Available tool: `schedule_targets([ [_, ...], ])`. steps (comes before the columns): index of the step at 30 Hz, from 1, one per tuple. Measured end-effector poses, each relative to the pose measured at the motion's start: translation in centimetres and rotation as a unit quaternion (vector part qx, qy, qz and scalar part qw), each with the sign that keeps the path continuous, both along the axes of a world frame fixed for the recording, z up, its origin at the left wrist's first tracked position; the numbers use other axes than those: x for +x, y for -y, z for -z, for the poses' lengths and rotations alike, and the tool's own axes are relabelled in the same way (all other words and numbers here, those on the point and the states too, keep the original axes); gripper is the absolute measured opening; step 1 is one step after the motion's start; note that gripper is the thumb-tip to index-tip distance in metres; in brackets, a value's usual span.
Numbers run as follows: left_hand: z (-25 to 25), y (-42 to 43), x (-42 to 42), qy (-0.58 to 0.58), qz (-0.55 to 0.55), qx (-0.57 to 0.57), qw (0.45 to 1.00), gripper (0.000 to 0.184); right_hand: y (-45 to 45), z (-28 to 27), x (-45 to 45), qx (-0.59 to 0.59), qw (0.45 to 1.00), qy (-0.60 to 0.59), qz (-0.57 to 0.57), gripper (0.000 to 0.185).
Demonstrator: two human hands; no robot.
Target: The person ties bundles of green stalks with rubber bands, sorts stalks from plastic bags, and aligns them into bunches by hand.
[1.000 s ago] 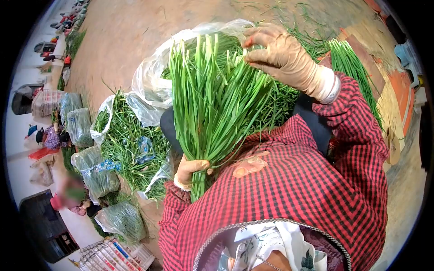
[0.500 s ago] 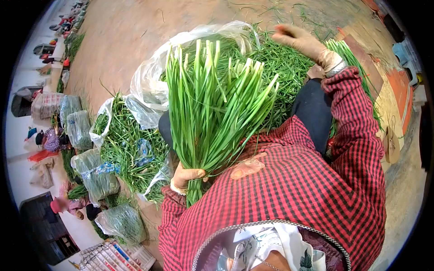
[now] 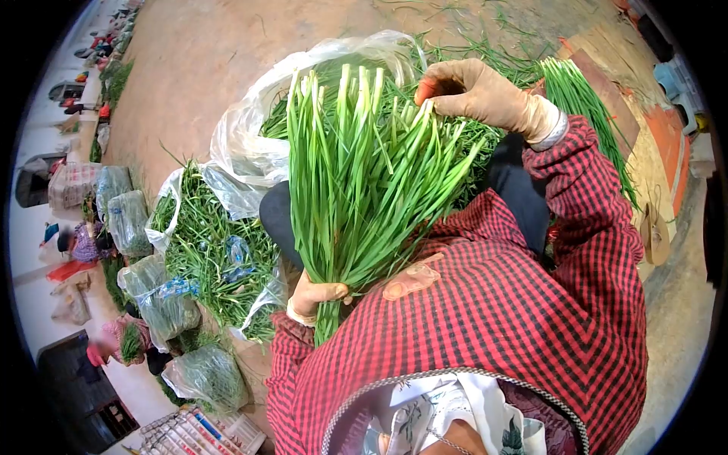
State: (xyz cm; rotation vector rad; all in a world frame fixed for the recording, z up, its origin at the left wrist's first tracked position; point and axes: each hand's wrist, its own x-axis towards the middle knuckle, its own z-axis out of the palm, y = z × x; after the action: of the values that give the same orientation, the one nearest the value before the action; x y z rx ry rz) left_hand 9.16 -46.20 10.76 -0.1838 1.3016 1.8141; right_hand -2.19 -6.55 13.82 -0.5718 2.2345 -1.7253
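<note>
A large fanned bunch of long green stalks (image 3: 356,182) stands upright in front of me, its pale cut ends at the top. My left hand (image 3: 317,296), in a tan glove, is wrapped round the narrow lower part of the bunch. At the upper right of the bunch, my right hand (image 3: 481,95), also gloved, pinches the pale tip of a stalk between thumb and fingers. Behind the bunch lies an open clear plastic bag (image 3: 246,144) with loose green stalks in and beside it.
Another bag of loose greens (image 3: 216,250) lies at the left. Wrapped bundles (image 3: 159,296) stand farther left, near people sitting by the wall. A bundle of stalks (image 3: 584,114) rests on boards at the right, with a sandal (image 3: 654,233) below it.
My right hand moved away from the bunch to the upper right, then came back to its tips and closed on one. My left hand has kept its hold low on the bunch.
</note>
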Motion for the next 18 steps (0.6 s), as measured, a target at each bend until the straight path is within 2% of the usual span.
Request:
schedule_targets([
  [2, 0.7, 0.3, 0.0, 0.004, -0.006, 0.013, 1.000, 0.070, 0.4, 0.9, 0.1, 0.066, 0.994, -0.056, 0.067, 0.015],
  [3, 0.8, 0.4, 0.0, 0.008, -0.013, 0.025, 1.000, 0.068, 0.3, 1.4, 0.1, 0.082, 0.985, -0.120, 0.091, 0.014],
  [4, 0.7, 0.4, 0.2, 0.008, -0.014, 0.025, 1.000, 0.068, -0.2, 1.5, -0.3, 0.082, 0.985, -0.120, 0.090, 0.014],
  [6, 0.0, 0.3, 0.5, 0.009, -0.046, 0.001, 0.999, 0.065, -1.6, 1.7, -1.2, -0.020, 0.990, -0.006, 0.142, 0.015],
  [7, 0.0, 0.4, 0.5, 0.008, -0.050, 0.004, 0.999, 0.064, -1.9, 2.2, -1.4, -0.044, 0.991, 0.001, 0.124, 0.020],
  [8, -0.1, 0.4, 0.5, 0.009, -0.051, 0.004, 0.999, 0.064, -1.4, 2.1, -1.3, -0.044, 0.991, 0.002, 0.122, 0.020],
  [11, 0.1, 0.6, 0.3, -0.001, -0.038, 0.002, 0.999, 0.065, 0.0, 1.5, -0.9, 0.059, 0.995, 0.040, 0.074, 0.033],
  [12, 0.1, 0.6, 0.3, -0.001, -0.038, 0.003, 0.999, 0.065, -0.2, 1.5, -1.1, 0.083, 0.995, 0.035, 0.031, 0.033],
  [14, -0.2, 0.5, 0.3, -0.003, -0.041, -0.003, 0.999, 0.065, 0.1, 1.7, -0.9, 0.072, 0.996, 0.005, 0.053, 0.029],
  [16, -0.3, 0.6, 0.4, -0.009, -0.048, -0.002, 0.999, 0.063, -0.4, 2.2, -1.5, -0.003, 0.995, 0.008, 0.103, 0.024],
  [17, -0.4, 0.7, 0.4, -0.016, -0.052, 0.000, 0.999, 0.062, -1.2, 1.9, -1.9, 0.014, 0.985, 0.028, 0.171, 0.024],
  [18, -0.5, 0.9, 0.4, -0.017, -0.052, 0.000, 0.998, 0.062, -2.3, 2.3, -2.5, 0.014, 0.985, 0.028, 0.170, 0.024],
])
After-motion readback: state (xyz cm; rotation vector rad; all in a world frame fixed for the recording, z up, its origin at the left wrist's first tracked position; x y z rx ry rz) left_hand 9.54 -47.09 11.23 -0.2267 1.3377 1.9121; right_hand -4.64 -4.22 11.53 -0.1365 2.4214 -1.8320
